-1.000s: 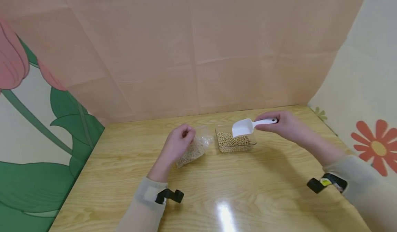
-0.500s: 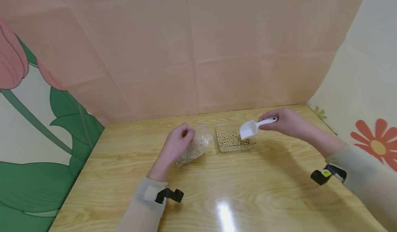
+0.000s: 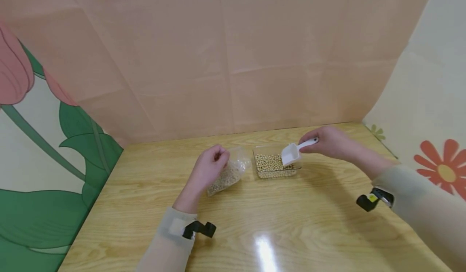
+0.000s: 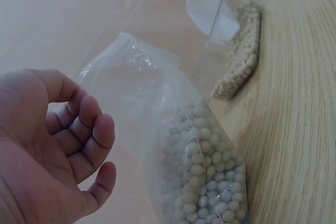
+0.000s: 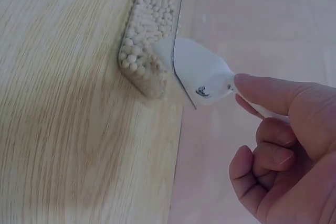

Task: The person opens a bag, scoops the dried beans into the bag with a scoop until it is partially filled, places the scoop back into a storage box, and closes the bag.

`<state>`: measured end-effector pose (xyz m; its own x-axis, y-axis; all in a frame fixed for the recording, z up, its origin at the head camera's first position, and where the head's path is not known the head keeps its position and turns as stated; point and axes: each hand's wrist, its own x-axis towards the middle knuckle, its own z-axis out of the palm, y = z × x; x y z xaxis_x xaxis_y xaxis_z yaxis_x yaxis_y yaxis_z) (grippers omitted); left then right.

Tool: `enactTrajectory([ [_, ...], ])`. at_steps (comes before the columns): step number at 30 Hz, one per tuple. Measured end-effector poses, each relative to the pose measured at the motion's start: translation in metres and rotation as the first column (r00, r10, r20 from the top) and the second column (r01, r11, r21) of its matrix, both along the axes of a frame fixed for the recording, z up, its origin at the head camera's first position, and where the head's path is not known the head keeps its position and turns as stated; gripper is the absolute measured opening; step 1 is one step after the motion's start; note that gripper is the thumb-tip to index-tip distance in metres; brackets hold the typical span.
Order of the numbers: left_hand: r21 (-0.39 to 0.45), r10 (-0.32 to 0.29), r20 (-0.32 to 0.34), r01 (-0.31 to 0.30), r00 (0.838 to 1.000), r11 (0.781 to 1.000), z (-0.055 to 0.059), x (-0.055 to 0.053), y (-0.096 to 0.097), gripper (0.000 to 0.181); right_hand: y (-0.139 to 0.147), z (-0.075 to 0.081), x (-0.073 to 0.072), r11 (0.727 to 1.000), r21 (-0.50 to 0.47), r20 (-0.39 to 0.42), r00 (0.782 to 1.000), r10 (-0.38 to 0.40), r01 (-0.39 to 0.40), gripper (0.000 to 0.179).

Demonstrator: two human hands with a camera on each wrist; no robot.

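Note:
My left hand (image 3: 212, 163) pinches the rim of a clear plastic bag (image 3: 229, 174) between thumb and index finger. Small round tan beans, like soybeans, fill its lower part in the left wrist view, where the other fingers of the hand curl loosely. To the right stands a clear rectangular container (image 3: 259, 174) with beans (image 3: 269, 163) of the same look inside. My right hand (image 3: 329, 142) grips the handle of a white scoop (image 3: 291, 154), thumb on top. The scoop tilts down over the container's right side, its tip among the beans in the right wrist view (image 5: 202, 72).
Everything stands on a wood-grain table (image 3: 233, 231). Behind it rises a pink backdrop (image 3: 225, 62). Flower-printed panels border the table at left (image 3: 87, 142) and right (image 3: 418, 102). Black wrist mounts sit on both sleeves.
The scoop has gone from level above the container to tilted down, first shifting right, then slightly left and lower into the beans. The left hand and bag have stayed put.

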<state>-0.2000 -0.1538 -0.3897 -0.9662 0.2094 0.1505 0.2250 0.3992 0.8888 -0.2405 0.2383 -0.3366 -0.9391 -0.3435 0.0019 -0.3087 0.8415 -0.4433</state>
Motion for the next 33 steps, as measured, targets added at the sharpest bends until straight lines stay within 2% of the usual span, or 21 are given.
enactTrajectory([
  [8,0.004,0.004,0.011,-0.004,1.000,1.000,0.001,0.002,0.001,0.025,-0.009,-0.008,0.000,0.999,-0.026,0.068,0.997,-0.029,0.031,0.032],
  [15,-0.003,0.007,0.008,-0.006,1.000,1.000,0.001,0.002,0.001,0.025,-0.006,-0.027,-0.003,0.991,-0.105,0.151,0.986,-0.066,0.082,0.046],
  [23,-0.015,0.002,-0.003,-0.002,1.000,1.000,0.001,0.004,-0.002,0.024,-0.014,-0.049,-0.003,0.952,-0.264,0.246,0.966,-0.085,0.151,0.045],
  [29,-0.013,-0.005,-0.004,0.005,1.000,1.000,0.001,0.006,-0.003,0.025,-0.022,-0.061,0.000,0.922,-0.325,0.290,0.950,-0.114,0.210,0.048],
  [33,-0.017,-0.003,-0.006,0.003,1.000,1.000,0.000,0.006,-0.002,0.026,-0.025,-0.068,0.001,0.903,-0.365,0.294,0.948,-0.121,0.229,0.049],
])
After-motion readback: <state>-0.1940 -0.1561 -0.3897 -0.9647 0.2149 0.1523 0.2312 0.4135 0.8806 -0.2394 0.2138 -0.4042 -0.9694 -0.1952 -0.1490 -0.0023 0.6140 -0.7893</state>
